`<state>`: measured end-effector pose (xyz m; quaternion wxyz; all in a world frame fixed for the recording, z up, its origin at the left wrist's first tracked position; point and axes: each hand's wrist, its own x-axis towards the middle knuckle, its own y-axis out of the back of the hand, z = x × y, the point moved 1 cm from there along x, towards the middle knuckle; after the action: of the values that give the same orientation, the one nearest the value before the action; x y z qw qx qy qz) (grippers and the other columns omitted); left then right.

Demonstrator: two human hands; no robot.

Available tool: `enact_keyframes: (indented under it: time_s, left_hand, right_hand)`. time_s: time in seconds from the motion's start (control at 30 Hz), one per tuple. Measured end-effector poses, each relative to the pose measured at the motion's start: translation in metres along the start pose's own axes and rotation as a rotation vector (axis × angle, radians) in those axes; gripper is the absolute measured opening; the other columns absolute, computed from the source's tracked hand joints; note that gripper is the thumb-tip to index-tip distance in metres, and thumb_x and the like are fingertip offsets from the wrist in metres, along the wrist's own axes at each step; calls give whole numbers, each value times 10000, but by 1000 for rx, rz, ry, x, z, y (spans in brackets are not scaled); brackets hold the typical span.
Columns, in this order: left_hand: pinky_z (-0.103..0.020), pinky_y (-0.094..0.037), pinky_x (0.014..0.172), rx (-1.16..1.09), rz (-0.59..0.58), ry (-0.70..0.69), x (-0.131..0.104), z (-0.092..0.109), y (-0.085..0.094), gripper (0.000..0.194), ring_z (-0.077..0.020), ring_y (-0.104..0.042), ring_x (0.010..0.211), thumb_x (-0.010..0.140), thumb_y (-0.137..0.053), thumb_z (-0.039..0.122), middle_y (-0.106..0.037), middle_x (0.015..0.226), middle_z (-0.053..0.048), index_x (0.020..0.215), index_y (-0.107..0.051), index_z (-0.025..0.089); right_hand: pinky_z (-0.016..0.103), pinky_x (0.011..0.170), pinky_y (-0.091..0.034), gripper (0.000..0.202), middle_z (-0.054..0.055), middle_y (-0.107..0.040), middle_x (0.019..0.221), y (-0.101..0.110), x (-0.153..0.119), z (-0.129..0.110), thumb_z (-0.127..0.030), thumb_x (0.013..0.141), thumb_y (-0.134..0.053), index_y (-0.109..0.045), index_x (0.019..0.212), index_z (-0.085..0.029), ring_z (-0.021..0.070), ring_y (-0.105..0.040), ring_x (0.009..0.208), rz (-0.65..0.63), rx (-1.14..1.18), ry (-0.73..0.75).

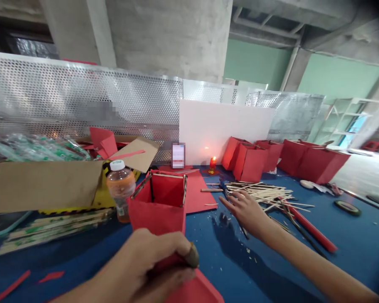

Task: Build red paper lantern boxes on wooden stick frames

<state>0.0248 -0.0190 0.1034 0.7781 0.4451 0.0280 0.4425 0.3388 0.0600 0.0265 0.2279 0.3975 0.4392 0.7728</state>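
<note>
Left hand closed on a dark piece; right hand open beside the sticks.
Left hand (151, 263), low at centre, is curled, the dark piece (193, 256) at its thumb tip; what the lower fingers touch is hidden. Right hand (248, 210) has its fingers spread; contact with the sticks (265, 191) is unclear. These lie flat, mostly left to right. The box (158, 210), just beyond the left hand, stands mouth up, long axis near upright, sticks edging its rim. The carton (47, 185) holds green-printed wrappers (41, 147); the bottle (121, 189) holds orange liquid.
</note>
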Motion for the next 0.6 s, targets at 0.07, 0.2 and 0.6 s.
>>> enact_keyframes:
  time_s: [0.07,0.2,0.6]
  left_hand:
    - [-181,-509,693,-30,-33,14,3,7,-30,141,-140,-701,725,929,-581,329,-766,846,56,1017,-691,319]
    - [-260,-532,782,-191,52,158,13,-3,-86,204,-207,-707,844,946,-556,375,-759,1015,-24,1115,-623,282]
    - [-275,-349,645,-325,-51,261,24,-22,-135,376,-169,-530,635,942,-568,327,-535,639,89,1294,-473,236]
  right_hand:
    - [332,817,-513,347,100,-745,1034,28,-4,-25,-147,1000,-466,-599,1317,-191,220,-680,918,22,118,-17]
    - [259,619,-429,241,32,-693,841,63,-18,-72,-421,969,-581,-624,1030,-192,174,-615,703,51,823,-23]
    - [225,452,-338,286,-60,-446,543,22,-52,-69,-452,802,-604,-525,670,-211,105,-427,473,-352,1559,-412]
